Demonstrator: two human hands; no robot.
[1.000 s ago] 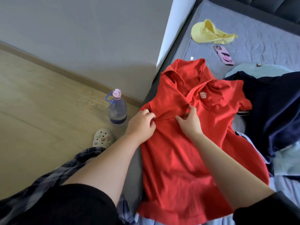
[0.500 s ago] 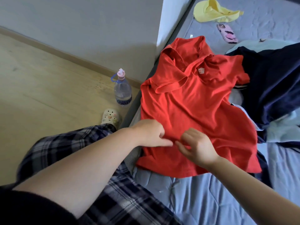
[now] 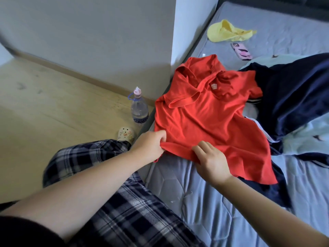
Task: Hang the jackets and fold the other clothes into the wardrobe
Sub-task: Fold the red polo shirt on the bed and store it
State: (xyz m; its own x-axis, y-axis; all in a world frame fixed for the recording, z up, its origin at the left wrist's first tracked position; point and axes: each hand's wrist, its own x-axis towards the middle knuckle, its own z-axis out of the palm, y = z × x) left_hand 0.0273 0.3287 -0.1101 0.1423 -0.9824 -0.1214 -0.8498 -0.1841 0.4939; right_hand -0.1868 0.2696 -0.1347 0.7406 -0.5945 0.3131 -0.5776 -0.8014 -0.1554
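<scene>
folding | red polo shirt (image 3: 204,122) flat on bed (image 3: 204,202) | my left hand (image 3: 151,145) and right hand (image 3: 211,163) both pinch its hem (keep it taut, lift evenly toward collar)

Clothes (image 3: 204,118), phone (image 3: 242,53) on bed (image 3: 204,193)

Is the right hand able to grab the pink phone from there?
Probably not yet: the right hand pinches the red shirt's hem, and the pink phone lies far up the bed.
</scene>
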